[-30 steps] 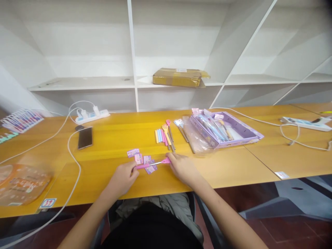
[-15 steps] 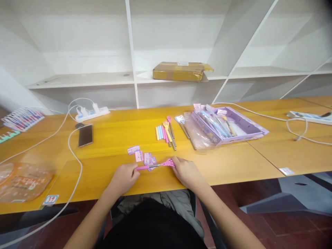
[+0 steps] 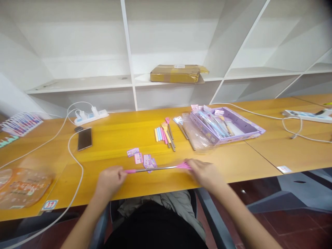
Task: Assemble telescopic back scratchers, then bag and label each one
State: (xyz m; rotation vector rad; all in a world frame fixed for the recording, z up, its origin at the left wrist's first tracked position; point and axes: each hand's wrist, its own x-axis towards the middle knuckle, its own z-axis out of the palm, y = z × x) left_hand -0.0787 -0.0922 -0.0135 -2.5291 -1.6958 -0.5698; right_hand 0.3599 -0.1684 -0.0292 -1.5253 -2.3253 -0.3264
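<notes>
A pink telescopic back scratcher is stretched level between my hands, its metal rod showing. My left hand is closed around the pink handle end. At the other end, my right hand grips the pink claw head; motion blurs its fingers. Small printed cards lie on the table just beyond the rod. Farther back are pastel handle tubes in yellow, blue and pink, beside a yellow claw-headed rod and a pink one. Rods with blue claw heads lie to their right.
A purple tray holds wrapped back scratchers, with clear plastic bags beside it. A phone, a power strip and a white cable are on the left. An orange-printed bag lies near the left edge. A cardboard box rests on the shelf.
My hands have moved apart, the left one leftward and the right one rightward. The back scratcher is pulled out longer, with more metal rod showing. The view has shifted slightly.
</notes>
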